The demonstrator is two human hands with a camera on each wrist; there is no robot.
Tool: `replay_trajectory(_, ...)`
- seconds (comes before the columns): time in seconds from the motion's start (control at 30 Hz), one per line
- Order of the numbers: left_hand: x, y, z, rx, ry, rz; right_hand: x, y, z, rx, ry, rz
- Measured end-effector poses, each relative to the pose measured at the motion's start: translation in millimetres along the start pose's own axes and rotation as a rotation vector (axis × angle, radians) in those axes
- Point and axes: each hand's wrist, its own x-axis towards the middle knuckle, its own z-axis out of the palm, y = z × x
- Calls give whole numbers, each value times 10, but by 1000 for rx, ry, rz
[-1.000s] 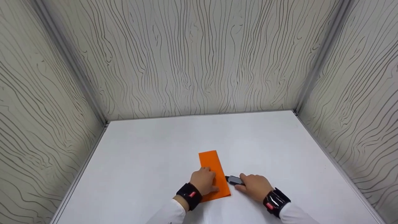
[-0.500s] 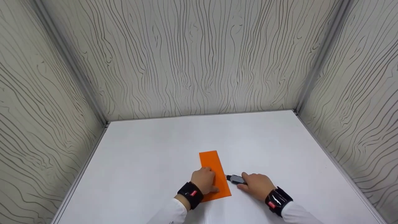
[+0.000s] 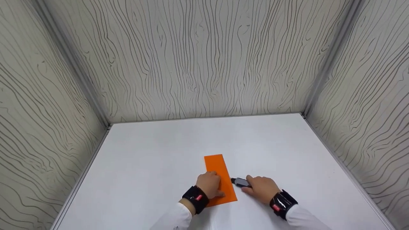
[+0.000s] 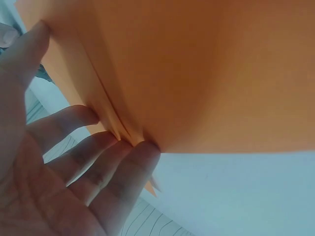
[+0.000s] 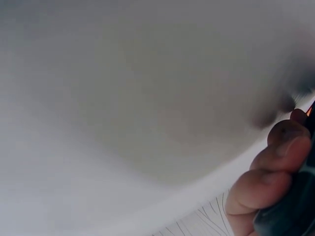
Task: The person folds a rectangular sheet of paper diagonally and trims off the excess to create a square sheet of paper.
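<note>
An orange sheet of paper (image 3: 219, 166), long and narrow, lies flat on the white table. My left hand (image 3: 209, 185) presses on it, thumb and fingertips spread over its left part. In the left wrist view the fingertips touch the paper (image 4: 221, 73) beside a crease where layers show. My right hand (image 3: 263, 188) grips a grey and black utility knife (image 3: 241, 182), its front end right at the paper's right edge. Fingers curl round the dark handle (image 5: 290, 206) in the right wrist view; the blade is too small to make out.
The white tabletop (image 3: 153, 150) spreads around the paper. Patterned panels (image 3: 204, 64) with wavy lines enclose it at the back and both sides, joined by grey metal posts (image 3: 332, 57). Each wrist wears a black band (image 3: 283, 204).
My right hand and the knife have shifted slightly, first right, then back left and a little farther away along the paper's edge. The left hand and the paper stay in place.
</note>
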Motion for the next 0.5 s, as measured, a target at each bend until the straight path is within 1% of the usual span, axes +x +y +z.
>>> replay_trajectory(0.3, 21, 1, 45, 12, 10, -2, 30, -3, -1, 1, 3, 12)
replay_trajectory(0.5, 48, -9, 69, 39, -1, -2, 63, -4, 27, -25, 34, -22)
